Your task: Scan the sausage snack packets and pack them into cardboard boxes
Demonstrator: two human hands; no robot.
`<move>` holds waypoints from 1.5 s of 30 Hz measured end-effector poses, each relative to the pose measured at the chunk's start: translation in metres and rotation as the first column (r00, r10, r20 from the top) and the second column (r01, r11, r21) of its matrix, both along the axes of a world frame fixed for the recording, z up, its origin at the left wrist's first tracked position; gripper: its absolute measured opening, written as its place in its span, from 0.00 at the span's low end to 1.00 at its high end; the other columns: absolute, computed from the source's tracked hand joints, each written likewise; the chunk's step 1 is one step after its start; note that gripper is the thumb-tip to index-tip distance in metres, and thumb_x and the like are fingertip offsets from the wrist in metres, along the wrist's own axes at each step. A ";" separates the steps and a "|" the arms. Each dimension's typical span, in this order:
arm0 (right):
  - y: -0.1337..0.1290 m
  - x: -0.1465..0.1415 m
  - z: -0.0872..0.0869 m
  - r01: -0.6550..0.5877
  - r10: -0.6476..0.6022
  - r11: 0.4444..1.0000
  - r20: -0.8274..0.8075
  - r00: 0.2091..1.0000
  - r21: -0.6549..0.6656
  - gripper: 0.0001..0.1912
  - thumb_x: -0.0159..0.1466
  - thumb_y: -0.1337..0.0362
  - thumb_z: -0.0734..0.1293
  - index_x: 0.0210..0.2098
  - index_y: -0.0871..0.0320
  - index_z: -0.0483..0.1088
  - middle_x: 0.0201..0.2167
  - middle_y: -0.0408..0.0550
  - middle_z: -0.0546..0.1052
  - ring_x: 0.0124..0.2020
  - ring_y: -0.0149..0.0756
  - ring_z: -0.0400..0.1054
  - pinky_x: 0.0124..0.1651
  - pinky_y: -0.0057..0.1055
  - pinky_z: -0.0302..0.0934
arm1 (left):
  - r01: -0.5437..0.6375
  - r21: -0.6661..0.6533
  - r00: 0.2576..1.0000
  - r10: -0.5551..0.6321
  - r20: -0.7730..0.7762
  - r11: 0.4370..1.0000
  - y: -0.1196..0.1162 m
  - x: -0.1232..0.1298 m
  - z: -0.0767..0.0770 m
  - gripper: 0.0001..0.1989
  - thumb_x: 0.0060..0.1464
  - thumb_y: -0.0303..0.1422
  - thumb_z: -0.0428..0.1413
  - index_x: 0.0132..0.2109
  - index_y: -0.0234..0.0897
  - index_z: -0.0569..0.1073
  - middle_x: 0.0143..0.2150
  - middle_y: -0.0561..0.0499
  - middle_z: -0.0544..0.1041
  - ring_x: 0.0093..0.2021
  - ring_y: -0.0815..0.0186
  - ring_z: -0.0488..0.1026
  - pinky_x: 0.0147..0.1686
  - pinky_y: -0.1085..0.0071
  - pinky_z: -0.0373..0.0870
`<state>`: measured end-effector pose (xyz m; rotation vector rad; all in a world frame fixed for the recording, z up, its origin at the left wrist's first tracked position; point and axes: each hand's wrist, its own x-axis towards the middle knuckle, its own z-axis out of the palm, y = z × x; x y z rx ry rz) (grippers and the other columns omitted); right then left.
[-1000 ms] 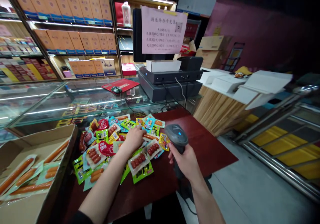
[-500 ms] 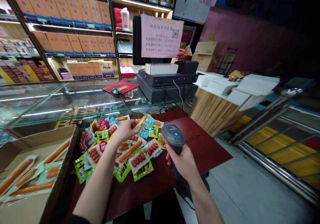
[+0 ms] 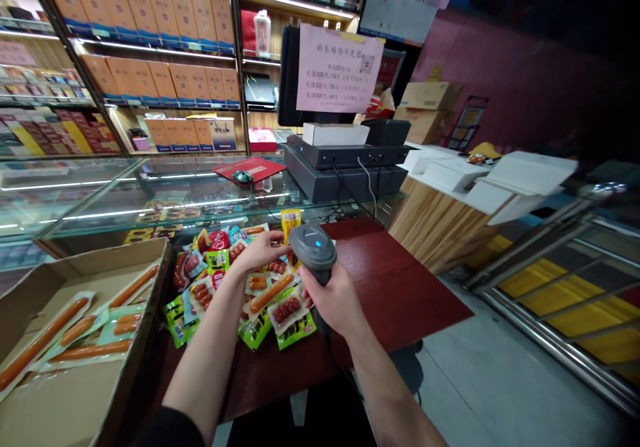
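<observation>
My right hand (image 3: 335,297) is wrapped round the handle of a dark grey barcode scanner (image 3: 313,244), whose top shows a blue light. The scanner's head is close to a yellow sausage packet (image 3: 291,218), which stands upright with a barcode at its top. My left hand (image 3: 263,250) pinches that packet by its left edge; the scanner hides its lower right part. Beneath and around my left hand lies a pile of wrapped sausages (image 3: 273,297) in clear, green, red and blue packets on the dark red table (image 3: 400,287).
An open cardboard box (image 3: 55,267) with several long wrapped sausages stands at the left. Behind the table is a glass counter (image 3: 175,174) with a red mouse pad (image 3: 265,167) and a cash drawer (image 3: 345,179). A metal railing (image 3: 550,300) runs along the right.
My right hand has brought the scanner left, towards my left hand. The packet in my left hand has been turned upright, its yellow barcode side now showing. The view has shifted slightly.
</observation>
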<state>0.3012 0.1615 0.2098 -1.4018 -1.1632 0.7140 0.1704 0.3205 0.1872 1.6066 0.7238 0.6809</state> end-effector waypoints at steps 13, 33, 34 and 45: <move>0.011 -0.003 -0.006 0.070 -0.071 0.997 0.150 0.986 0.014 0.09 0.61 0.57 0.69 0.30 0.55 0.70 0.19 0.45 0.76 0.22 0.40 0.74 0.26 0.30 0.66 | 0.008 -0.029 0.991 -0.012 -0.134 1.000 0.005 -0.009 0.000 0.22 0.41 0.44 0.69 0.40 0.33 0.81 0.31 0.50 0.81 0.26 0.63 0.77 0.30 0.68 0.76; -0.004 0.005 -0.009 0.003 -0.007 0.998 -0.067 0.998 -0.055 0.11 0.59 0.55 0.70 0.31 0.56 0.69 0.16 0.42 0.73 0.14 0.36 0.68 0.18 0.29 0.63 | -0.054 0.051 0.988 0.060 -0.140 0.997 -0.010 -0.012 0.009 0.19 0.42 0.44 0.67 0.37 0.33 0.81 0.30 0.50 0.79 0.28 0.63 0.76 0.29 0.69 0.76; -0.006 0.006 -0.009 0.002 -0.006 0.998 -0.070 0.998 -0.056 0.12 0.59 0.54 0.70 0.31 0.56 0.69 0.17 0.43 0.73 0.14 0.37 0.69 0.18 0.30 0.63 | -0.078 0.066 0.988 0.086 -0.128 0.995 -0.016 -0.016 0.010 0.19 0.43 0.44 0.67 0.37 0.33 0.81 0.30 0.50 0.79 0.28 0.63 0.76 0.29 0.70 0.75; 0.005 -0.027 -0.019 -0.208 0.183 0.974 -0.239 0.954 -0.085 0.20 0.55 0.47 0.74 0.33 0.57 0.71 0.15 0.43 0.73 0.14 0.39 0.69 0.19 0.32 0.65 | -0.645 0.427 0.635 0.755 -0.161 0.634 -0.091 -0.171 0.055 0.24 0.47 0.45 0.62 0.47 0.34 0.82 0.30 0.49 0.82 0.32 0.61 0.77 0.31 0.72 0.71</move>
